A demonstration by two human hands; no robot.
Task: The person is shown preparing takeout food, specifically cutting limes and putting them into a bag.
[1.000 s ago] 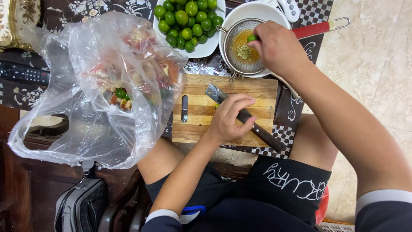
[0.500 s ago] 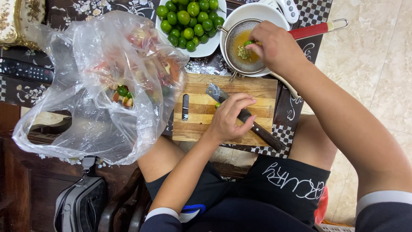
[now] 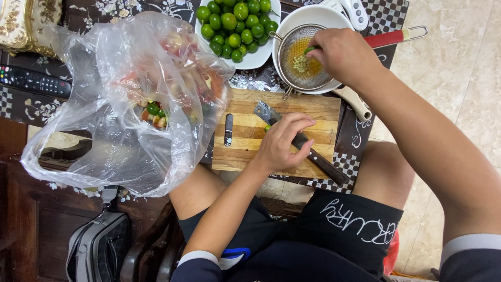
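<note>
Since a second ago your right hand (image 3: 342, 52) still squeezes a small green lime half (image 3: 310, 49) over the round metal mesh strainer (image 3: 302, 60), while your left hand (image 3: 284, 142) has kept pinching another lime piece (image 3: 267, 128) on the striped wooden cutting board (image 3: 245, 141).

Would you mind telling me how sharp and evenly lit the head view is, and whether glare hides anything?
Head view: lighting is even and soft, with faint shadows; the striped wooden cutting board and the small green round fruits are sharp. Glare and wrinkles on the clear plastic bag blur its contents. The right hand over the metal mesh strainer shows slight softness; the frame edges bend a little.
</note>
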